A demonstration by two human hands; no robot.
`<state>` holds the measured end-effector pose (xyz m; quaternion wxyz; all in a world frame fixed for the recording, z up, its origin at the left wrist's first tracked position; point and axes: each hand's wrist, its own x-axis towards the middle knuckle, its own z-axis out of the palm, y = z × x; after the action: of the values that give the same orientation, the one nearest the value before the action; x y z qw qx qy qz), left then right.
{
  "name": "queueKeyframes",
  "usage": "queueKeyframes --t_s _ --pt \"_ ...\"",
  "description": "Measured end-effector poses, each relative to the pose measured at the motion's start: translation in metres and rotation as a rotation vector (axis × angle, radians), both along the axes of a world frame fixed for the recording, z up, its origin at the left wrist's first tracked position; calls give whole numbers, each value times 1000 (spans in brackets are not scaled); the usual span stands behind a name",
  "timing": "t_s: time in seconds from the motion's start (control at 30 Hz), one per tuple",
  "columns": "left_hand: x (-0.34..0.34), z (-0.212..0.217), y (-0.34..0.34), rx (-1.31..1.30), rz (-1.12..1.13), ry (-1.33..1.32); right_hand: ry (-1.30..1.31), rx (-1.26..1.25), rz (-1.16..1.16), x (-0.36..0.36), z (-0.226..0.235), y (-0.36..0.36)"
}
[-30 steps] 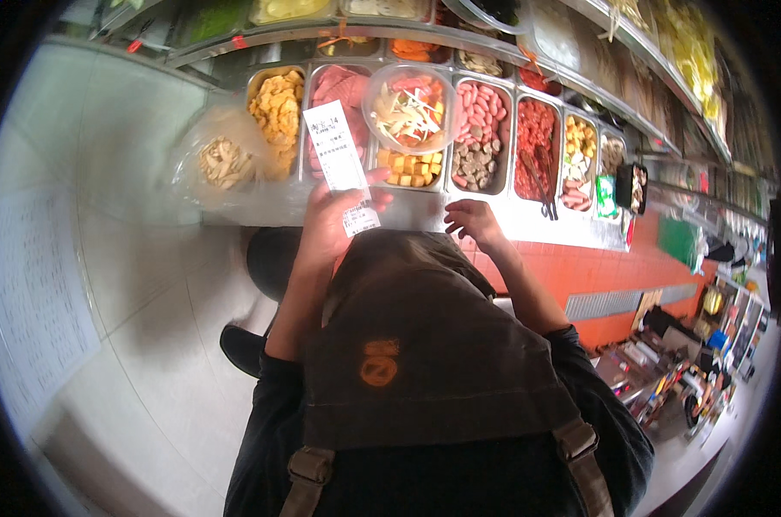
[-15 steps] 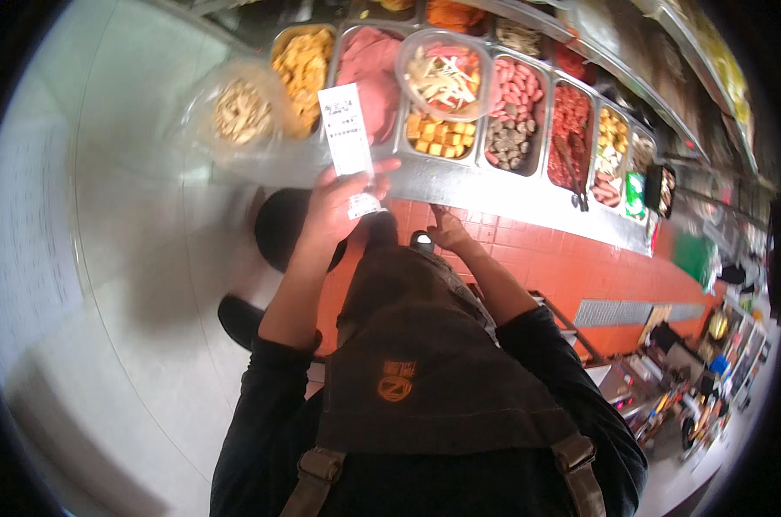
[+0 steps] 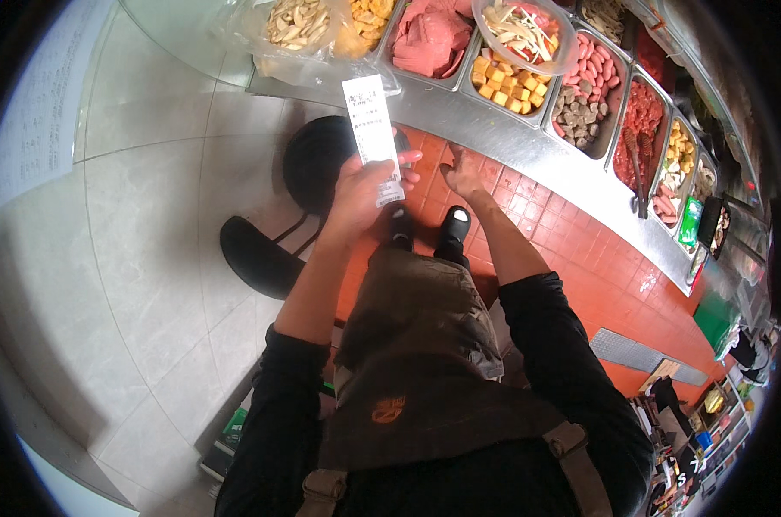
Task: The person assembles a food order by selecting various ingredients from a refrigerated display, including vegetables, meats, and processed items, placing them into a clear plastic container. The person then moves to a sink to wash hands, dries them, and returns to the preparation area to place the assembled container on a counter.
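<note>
A long white printed receipt (image 3: 370, 112) is pinched in my left hand (image 3: 366, 185), the thumb lying across its lower part and the fingers behind it. The slip stands in front of the counter's near edge. To its right, my right hand (image 3: 465, 175) hangs over the red floor with nothing visible in it, its fingers loosely bent and apart. Closest beyond the hands are a metal tray of yellow tofu-like cubes (image 3: 507, 86), a tray of pink sliced meat (image 3: 429, 39) and a clear round bowl (image 3: 537, 60) of mixed shredded food resting over the trays.
The metal counter edge (image 3: 485, 116) runs across in front of me. More trays hold dark chunks (image 3: 580, 116) and red meat with tongs (image 3: 638, 159). A plastic bag of sliced mushrooms (image 3: 297, 24) sits at the left. A black stool (image 3: 314, 164) stands below it.
My view has shifted, so the trays sit higher and farther right. More floor, the stool and my shoes show. The receipt stays in my left hand; the right stays free.
</note>
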<state>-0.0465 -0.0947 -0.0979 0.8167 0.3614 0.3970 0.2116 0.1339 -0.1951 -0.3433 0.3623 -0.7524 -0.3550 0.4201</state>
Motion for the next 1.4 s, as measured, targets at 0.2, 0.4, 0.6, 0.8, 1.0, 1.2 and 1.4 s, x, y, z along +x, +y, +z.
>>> queueKeyframes --t_s 0.2,0.4,0.6,0.8,1.0,1.2,1.4 --pt "-38 -35 6 -61 3 -56 -32 -74 -84 -16 -11 21" --pt "-91 -56 5 -56 33 -89 -234 114 -125 -20 -39 46" --pt "-149 -63 -9 -130 33 5 -203 -151 -256 -35 -27 59" --pt "-142 -78 6 -117 -43 -95 -212 -67 -141 -154 24 -74" --pt "-86 -85 13 -77 -196 -173 -114 -404 -25 -224 74 -264" --pt "25 -91 28 199 -344 -286 -132 -652 -399 -261 72 -450" --pt "112 -90 51 500 -299 -290 -206 -1051 -362 -233 104 -481"
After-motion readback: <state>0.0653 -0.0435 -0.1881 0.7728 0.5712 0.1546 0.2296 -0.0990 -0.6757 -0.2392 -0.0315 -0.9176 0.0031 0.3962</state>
